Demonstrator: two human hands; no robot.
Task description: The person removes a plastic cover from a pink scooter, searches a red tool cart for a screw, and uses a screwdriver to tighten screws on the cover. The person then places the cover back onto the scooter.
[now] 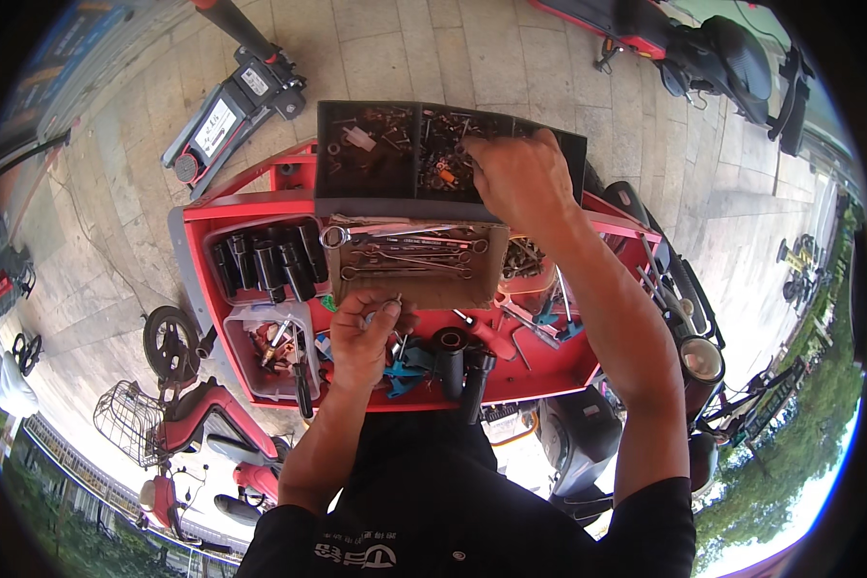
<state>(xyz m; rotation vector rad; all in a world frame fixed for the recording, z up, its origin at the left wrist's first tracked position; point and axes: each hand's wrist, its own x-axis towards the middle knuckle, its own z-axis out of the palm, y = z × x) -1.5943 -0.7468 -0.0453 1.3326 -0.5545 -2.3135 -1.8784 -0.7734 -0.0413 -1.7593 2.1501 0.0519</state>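
My right hand point(520, 178) reaches into the middle compartment of a black parts organizer point(356, 173) full of loose hardware point(443, 144), fingertips curled down among the pieces; what they hold is too small to make out. My left hand point(366, 332) pinches a small metal piece point(393, 306) at the lower edge of a cardboard box point(414, 289) holding several wrenches point(414, 250). Left of the box is a plastic bin of black sockets point(270, 260); below that, a clear bin point(284, 352) of mixed small tools.
The red tool cart point(539, 376) holds screwdrivers, pliers and other tools. A floor jack point(236, 116) lies at the upper left on the paving. Scooters point(703, 67) stand at the upper right and around the cart, one with a wire basket point(125, 424).
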